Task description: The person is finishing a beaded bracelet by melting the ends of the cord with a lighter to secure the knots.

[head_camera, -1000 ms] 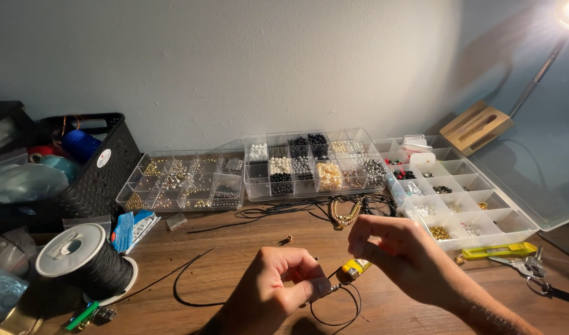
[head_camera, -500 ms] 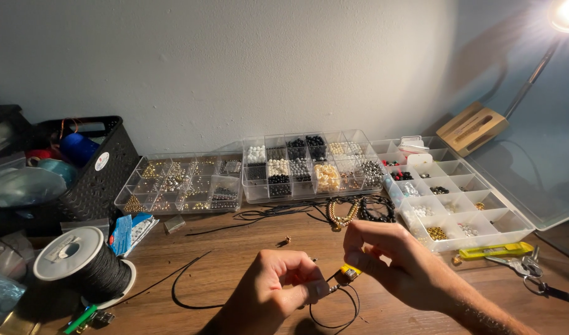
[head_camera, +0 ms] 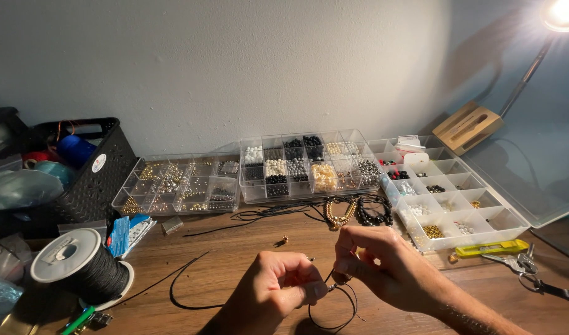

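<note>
Black cord [head_camera: 334,313] pinched between both hands, low centre of the head view, above a wooden tabletop [head_camera: 235,248]. Left hand [head_camera: 275,291] curled into a loose fist, thumb and forefinger closed on the cord where a small metal piece [head_camera: 329,287] sits. Right hand [head_camera: 377,263] meets it from the other side, fingertips [head_camera: 343,273] pressed together on the same spot. Hands touching or nearly so at the pinch point. Below them the cord hangs in a closed loop down to the tabletop.

Around the hands:
- A second length of black cord [head_camera: 185,291] curves across the wood to the left, apart from the hands.
- Spool of black cord [head_camera: 80,270] stands at far left, near a blue packet [head_camera: 126,232].
- Three clear compartment boxes along the wall: left box [head_camera: 179,183] with gold and silver beads, middle box [head_camera: 309,164] with black, white and cream beads, right box [head_camera: 452,192] lid open, mostly sparse.
- Gold chain [head_camera: 339,214] and black bead strands [head_camera: 374,211] lie just in front of the middle box.
- Small gold bead [head_camera: 284,239] alone on the wood, between the boxes and the hands.
- Yellow-green tool [head_camera: 492,248] and keys [head_camera: 520,263] at right.
- Black basket [head_camera: 92,167] at left; lamp [head_camera: 563,13] lit at upper right.
</note>
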